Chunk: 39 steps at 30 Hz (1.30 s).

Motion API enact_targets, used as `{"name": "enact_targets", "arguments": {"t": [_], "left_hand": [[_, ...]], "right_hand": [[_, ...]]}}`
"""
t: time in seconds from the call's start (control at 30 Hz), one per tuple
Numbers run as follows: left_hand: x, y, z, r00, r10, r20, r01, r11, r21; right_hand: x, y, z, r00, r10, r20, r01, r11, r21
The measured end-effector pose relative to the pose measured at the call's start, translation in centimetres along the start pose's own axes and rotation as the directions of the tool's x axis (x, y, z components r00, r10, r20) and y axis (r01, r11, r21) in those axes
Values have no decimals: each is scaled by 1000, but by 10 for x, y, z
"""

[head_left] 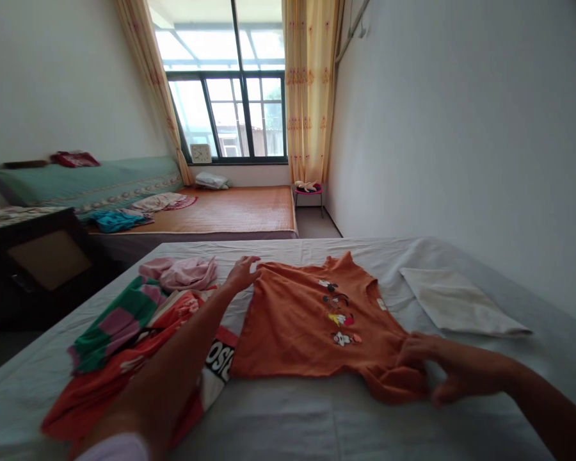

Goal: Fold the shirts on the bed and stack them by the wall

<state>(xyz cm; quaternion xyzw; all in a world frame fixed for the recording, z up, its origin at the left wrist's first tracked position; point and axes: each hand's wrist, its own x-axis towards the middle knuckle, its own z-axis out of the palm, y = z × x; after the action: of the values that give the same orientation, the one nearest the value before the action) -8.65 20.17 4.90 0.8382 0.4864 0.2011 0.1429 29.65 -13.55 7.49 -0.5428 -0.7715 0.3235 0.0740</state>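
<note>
Left arm stretched far forward, left hand (241, 274) flat, fingers spread, palm down. Right hand (425, 368) nearer the body, fingers curled in a pinch, forearm bare.

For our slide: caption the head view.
Left hand and right hand spread an orange T-shirt on a bed.

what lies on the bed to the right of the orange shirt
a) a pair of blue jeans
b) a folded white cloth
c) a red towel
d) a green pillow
b, a folded white cloth lies flat on the bed sheet beyond the orange shirt, past the right hand that pinches the shirt's sleeve; the left hand rests at the shirt's far hem corner.
</note>
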Motion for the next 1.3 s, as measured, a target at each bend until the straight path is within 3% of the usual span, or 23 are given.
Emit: {"name": "enact_targets", "arguments": {"t": [0.03, 0.07, 0.13, 0.17, 0.2, 0.23, 0.33, 0.4, 0.53, 0.63, 0.7, 0.77, 0.83, 0.87, 0.93, 1.0, 1.07, 1.17, 1.23, 1.3], "left_hand": [[-15, 6, -8, 984, 138, 111, -130, 989, -74], [-33, 13, -16, 930, 259, 260, -225, 962, -153], [-72, 26, -30, 720, 410, 560, -314, 912, -264], [-91, 32, -34, 624, 440, 646, -348, 896, -275], [-109, 37, -37, 576, 456, 678, -381, 884, -271], [-126, 41, -38, 577, 464, 673, -421, 874, -242], [-158, 46, -33, 673, 468, 573, -489, 862, -130], [-166, 45, -30, 708, 466, 531, -508, 858, -76], [-163, 45, -40, 730, 456, 508, -474, 874, -105], [-139, 48, -48, 813, 404, 419, -344, 915, -213], [-112, 48, -43, 909, 328, 258, -252, 924, -287], [-84, 47, -32, 979, 188, 75, -149, 920, -362], [-63, 42, -16, 1000, -5, 7, 7, 886, -463], [-58, 39, -8, 996, -92, 15, 87, 855, -511], [-55, 31, 6, 978, -193, 79, 203, 793, -574], [-60, 24, 15, 974, -189, 128, 228, 783, -579], [-68, 18, 20, 984, -116, 133, 171, 815, -554], [-74, 15, 21, 992, 33, 123, 35, 859, -511], [-75, 13, 18, 974, 127, 186, -17, 865, -501], [-75, 9, 14, 939, 190, 287, -25, 870, -493]], "right_hand": [[-5, 0, 1, 1000, 18, -23, -18, 1000, -11], [-10, 0, 4, 998, 25, -51, -26, 999, -20], [-16, -2, 12, 994, 28, -109, -32, 999, -35], [-17, -5, 17, 990, 16, -137, -22, 999, -39], [-16, -8, 22, 987, -5, -160, -2, 999, -41], [-15, -11, 26, 984, -30, -177, 23, 999, -42], [-12, -17, 31, 968, -111, -226, 107, 994, -28], [-15, -17, 29, 951, -130, -280, 144, 989, 30], [-20, -7, 23, 957, 0, -291, 73, 969, 237], [0, 4, 16, 937, 107, -332, 15, 939, 345], [25, 11, 8, 865, 207, -458, 2, 910, 414], [53, 20, -4, 725, 360, -587, -26, 866, 499], [74, 31, -15, 587, 497, -639, -63, 815, 576], [81, 38, -19, 554, 545, -629, -91, 791, 605], [86, 52, -20, 557, 606, -568, -169, 752, 637], [85, 65, -12, 594, 626, -505, -233, 735, 637], [82, 72, -1, 623, 574, -531, -213, 778, 590], [81, 71, 12, 638, 387, -666, -97, 898, 429], [81, 65, 13, 639, 280, -717, -53, 945, 322], [80, 62, 10, 691, 223, -687, -43, 962, 269]]}}
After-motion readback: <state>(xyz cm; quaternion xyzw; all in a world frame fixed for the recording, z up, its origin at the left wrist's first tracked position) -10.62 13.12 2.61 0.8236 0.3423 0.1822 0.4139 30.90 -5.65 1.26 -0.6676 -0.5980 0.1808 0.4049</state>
